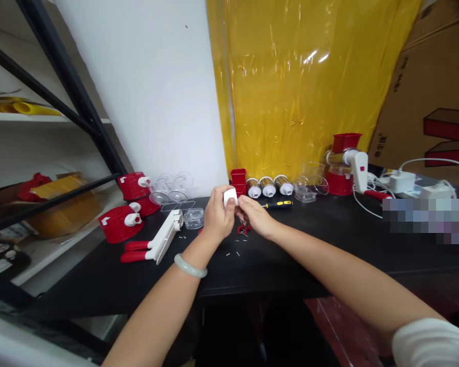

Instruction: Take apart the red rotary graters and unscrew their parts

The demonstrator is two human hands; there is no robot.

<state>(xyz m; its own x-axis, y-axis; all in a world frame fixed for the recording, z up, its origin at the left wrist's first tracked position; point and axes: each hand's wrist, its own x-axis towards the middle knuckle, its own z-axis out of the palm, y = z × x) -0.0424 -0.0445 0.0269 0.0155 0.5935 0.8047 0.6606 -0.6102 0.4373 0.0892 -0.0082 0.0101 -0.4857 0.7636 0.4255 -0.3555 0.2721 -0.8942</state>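
Observation:
Both hands meet over the middle of a black table, around a small white plastic part [230,195] with a rounded, blocky shape. My left hand [219,214], with a pale bangle at the wrist, is closed on this part. The fingers of my right hand [255,216] are pinched together at its right side; whether they grip it or something smaller I cannot make out. Just below the hands lie a small red plastic piece [244,230] and several loose screws [237,253]. A black and yellow screwdriver [280,204] rests to the right of my right hand.
On the left stand red bases [120,224] and white crank handles [168,237] with red grips. Clear plastic parts [194,218], metal drum graters [268,187] and red hoppers [237,178] line the back. An assembled red-and-white grater [340,171] and white chargers [401,181] stand right.

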